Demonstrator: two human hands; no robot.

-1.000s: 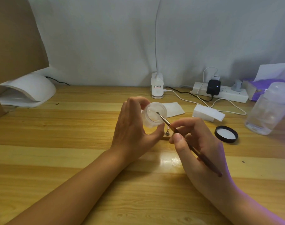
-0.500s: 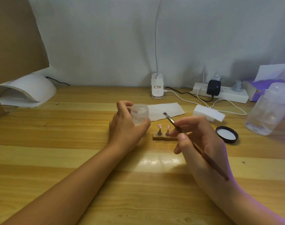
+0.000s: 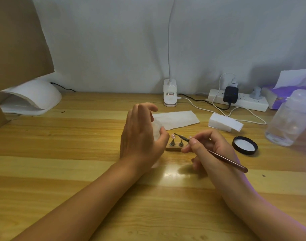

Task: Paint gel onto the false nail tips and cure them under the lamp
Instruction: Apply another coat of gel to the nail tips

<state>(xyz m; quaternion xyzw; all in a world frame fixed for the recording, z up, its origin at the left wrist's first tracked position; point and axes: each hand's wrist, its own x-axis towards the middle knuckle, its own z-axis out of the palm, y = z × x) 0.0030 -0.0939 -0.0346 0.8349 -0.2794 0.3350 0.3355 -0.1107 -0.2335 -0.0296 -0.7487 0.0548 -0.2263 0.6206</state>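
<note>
My left hand (image 3: 140, 138) holds the small clear gel jar (image 3: 157, 130) low over the table, thumb against its side; the fingers arch above it, blurred. Just right of the jar, pink false nail tips (image 3: 173, 136) stand on pins in a small wooden holder (image 3: 173, 149). My right hand (image 3: 213, 150) pinches a thin brown brush (image 3: 223, 158), its tip right at the leftmost nail tip. The white curing lamp (image 3: 30, 100) sits at the far left of the table.
A tissue sheet (image 3: 180, 119), a white block (image 3: 225, 123) and a black jar lid (image 3: 244, 145) lie behind and to the right. A clear bottle (image 3: 291, 119), a power strip (image 3: 239, 101) with cables and a desk lamp base (image 3: 170, 94) line the back. Cardboard (image 3: 18, 40) stands at the left.
My left hand lowered the jar from in front of me down to the left of the holder. The brush left the jar's mouth and its tip came down to the leftmost nail tip.
</note>
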